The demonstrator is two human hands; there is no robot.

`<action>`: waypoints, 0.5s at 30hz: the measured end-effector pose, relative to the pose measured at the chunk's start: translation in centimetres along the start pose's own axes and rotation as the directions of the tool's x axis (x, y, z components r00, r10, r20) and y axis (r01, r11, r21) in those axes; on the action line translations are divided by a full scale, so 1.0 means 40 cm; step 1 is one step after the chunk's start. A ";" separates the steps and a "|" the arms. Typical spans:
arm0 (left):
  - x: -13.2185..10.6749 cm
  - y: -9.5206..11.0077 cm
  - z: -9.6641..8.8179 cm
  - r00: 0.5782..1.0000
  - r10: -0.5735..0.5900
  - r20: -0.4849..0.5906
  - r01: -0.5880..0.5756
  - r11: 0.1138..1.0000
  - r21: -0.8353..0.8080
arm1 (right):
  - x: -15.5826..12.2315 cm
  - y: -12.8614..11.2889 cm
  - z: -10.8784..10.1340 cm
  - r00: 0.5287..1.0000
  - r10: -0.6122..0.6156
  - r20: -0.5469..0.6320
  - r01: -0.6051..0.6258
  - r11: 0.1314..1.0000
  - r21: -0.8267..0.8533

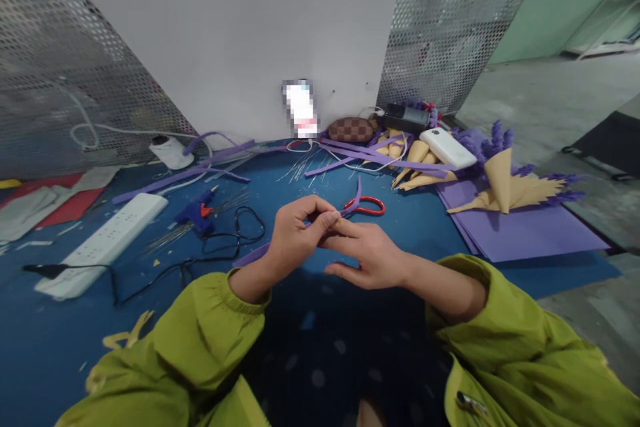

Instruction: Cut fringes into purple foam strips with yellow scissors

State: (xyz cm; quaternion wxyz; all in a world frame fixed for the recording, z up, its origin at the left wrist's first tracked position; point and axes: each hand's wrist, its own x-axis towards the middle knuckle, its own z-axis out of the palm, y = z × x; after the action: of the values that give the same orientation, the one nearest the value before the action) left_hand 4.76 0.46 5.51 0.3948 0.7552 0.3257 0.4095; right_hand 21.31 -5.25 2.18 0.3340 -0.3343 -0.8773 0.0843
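Note:
My left hand [303,230] is closed in a pinch on a narrow purple paper strip [358,195]. One end of the strip curls up beyond my fingers, and a purple length also shows behind my left wrist. My right hand [375,255] meets it from the right, its fingertips touching the left thumb and fingertips. The right fingers are stretched out and its thumb stands apart below them. What lies between the touching fingertips is mostly hidden. Just behind the hands are red scissor handles [373,206] on the table; the blades are hidden.
Left on the blue table [285,180] are a white power strip [107,240], a blue glue gun [197,212] with its black cord, and thin wires. Paper-wrapped purple flowers [500,180] lie on purple sheets [540,234] at right. A phone [301,108] leans against the white panel behind.

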 end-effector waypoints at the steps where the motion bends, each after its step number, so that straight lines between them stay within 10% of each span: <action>1: -0.001 -0.002 0.002 1.000 -0.001 -0.004 0.001 1.000 0.001 | 0.000 0.000 0.000 1.000 0.005 0.003 -0.005 1.000 -0.012; 15: -0.007 0.000 0.010 0.996 -0.086 -0.011 0.086 0.996 -0.001 | 0.002 0.006 0.008 0.998 -0.043 0.044 0.050 0.980 -0.194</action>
State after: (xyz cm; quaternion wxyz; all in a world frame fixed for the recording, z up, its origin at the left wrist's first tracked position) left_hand 5.00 0.11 5.27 0.4104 0.7382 0.3600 0.3962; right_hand 21.19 -4.98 1.87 0.2842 -0.3431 -0.8953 -0.0033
